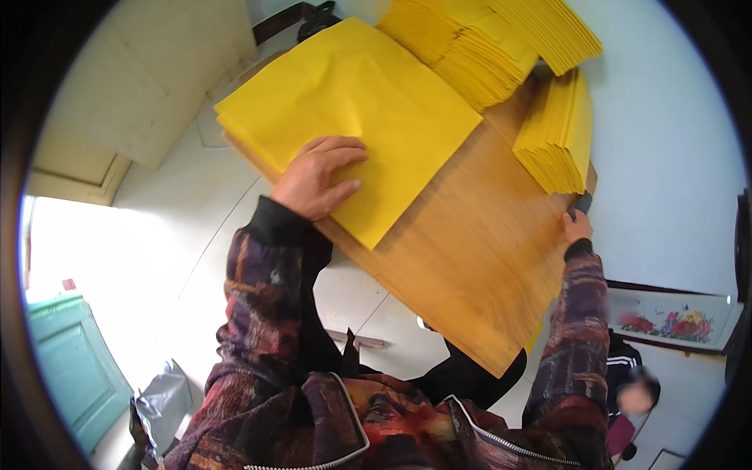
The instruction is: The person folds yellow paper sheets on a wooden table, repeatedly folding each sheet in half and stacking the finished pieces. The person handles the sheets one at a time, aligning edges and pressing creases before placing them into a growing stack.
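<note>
A large yellow sheet (407, 125) lies on the left part of the wooden table (470, 243), with a crease near its middle. At its left corner a second layer shows beneath it. My left hand (319, 174) rests on the near left side of the sheet, its fingers extended and thumb apart. At the table's right edge, my right hand (578, 227) is closed around a small dark object (580, 205), whose kind I cannot make out. Just beyond that hand stands a bundle of folded yellow sheets (556, 145).
More yellow stacks (478, 55) are piled at the table's far end, against a pale wall (658, 141). A black bag (316, 21) is behind the sheet. At lower left are a teal cabinet door (78, 360) and a silvery bag (164, 403). Another person (630, 392) is at lower right.
</note>
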Demonstrator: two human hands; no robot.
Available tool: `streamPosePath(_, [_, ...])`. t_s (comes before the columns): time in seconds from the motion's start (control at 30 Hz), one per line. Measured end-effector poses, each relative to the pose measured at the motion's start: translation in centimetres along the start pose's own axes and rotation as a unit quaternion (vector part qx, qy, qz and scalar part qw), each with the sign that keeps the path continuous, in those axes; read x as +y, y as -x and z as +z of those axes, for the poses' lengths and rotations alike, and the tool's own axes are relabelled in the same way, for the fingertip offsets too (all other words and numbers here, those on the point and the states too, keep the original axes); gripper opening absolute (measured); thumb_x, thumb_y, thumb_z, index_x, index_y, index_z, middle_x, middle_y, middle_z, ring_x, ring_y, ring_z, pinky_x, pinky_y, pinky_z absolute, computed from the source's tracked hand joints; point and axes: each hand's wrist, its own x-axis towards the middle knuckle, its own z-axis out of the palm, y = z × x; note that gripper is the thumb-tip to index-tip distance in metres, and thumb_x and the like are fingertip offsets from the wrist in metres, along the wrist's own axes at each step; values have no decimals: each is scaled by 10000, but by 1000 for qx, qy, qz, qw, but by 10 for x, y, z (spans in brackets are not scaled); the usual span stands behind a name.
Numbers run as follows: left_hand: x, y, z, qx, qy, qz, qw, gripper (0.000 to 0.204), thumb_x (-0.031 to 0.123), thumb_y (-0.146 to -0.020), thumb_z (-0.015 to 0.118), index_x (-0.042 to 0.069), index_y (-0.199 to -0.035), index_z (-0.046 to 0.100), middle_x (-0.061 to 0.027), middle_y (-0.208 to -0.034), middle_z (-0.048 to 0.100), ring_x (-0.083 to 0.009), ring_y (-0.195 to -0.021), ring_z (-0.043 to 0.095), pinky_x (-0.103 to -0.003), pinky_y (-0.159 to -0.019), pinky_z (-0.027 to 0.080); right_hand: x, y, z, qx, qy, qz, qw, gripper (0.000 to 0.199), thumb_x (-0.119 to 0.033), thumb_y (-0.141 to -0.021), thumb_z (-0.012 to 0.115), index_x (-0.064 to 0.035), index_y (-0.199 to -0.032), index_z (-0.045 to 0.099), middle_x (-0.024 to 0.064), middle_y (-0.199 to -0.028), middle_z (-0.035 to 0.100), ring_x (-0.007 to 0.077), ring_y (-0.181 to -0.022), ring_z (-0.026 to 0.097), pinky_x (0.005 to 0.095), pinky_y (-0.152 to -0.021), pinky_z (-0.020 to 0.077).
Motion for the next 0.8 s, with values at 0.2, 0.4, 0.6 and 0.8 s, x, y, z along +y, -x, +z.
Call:
streamPosePath(0.2, [3,-1,-4,30,80,-80,993,217,0,-781,601,-8,-995,637,-134,-1104,629,-336,-1031,572,-351,-914,462,-83,122,-25,163,-319,-172,918,32,-60,-819,606,-31,-829,602,119,-851,625,300,-828,599,374,-776,471])
streamPosePath(0.4, [-1,1,-6,29,2,7,1000,214,26,-760,611,-6,-968,655,-121,-1121,633,-326,-1105,560,-388,-953,436,-274,204,-84,22,-255,-501,827,398,-8,-700,710,-65,-1074,587,113,-1228,542,336,-1175,488,423,-966,414])
streamPosePath(0.6, [-13,3,-8,10,38,10,999,243,60,-741,623,-5,-972,661,-124,-1145,632,-326,-1170,531,-423,-993,403,-317,188,-102,66,-202,-601,771,308,-21,-732,697,-73,-1028,625,76,-1183,576,293,-1133,528,392,-934,443])
streamPosePath(0.8, [-16,2,-9,-5,60,17,998,216,118,-790,641,2,-969,667,-125,-1165,629,-340,-1188,519,-422,-1007,396,-315,174,-100,-28,-320,-564,760,173,0,-776,660,-42,-940,628,90,-1028,636,297,-974,594,344,-849,483])
